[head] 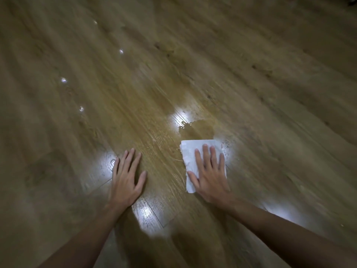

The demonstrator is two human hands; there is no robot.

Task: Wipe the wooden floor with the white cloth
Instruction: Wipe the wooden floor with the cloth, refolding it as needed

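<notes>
Right hand [209,175] is flat on the white cloth [195,151], fingers straight and spread, palm pressing it onto the wooden floor [270,113]. The cloth lies just right of centre, its far edge straight, its left edge ragged, with a few loose threads trailing onto the boards. Much of its near right part is hidden under the hand; only the far strip and the left side show.

Left hand [126,177] rests bare on the floor, fingers straight and fanned out, holding nothing, well apart from the cloth with open boards between the two.

Just beyond the cloth's far edge sits a wet patch [197,129], its rim catching the light and touching the cloth's top edge, or nearly so; hard to tell. Open floor runs out on every side, far ahead and to both flanks. Bright glare patches [146,215] break up the boards near the hands, and small glints [63,80] dot the left. The outer floor is smeared with blur, so the grain is hard to read. A dark object [353,0] is cut off at the top right corner, unidentifiable.
</notes>
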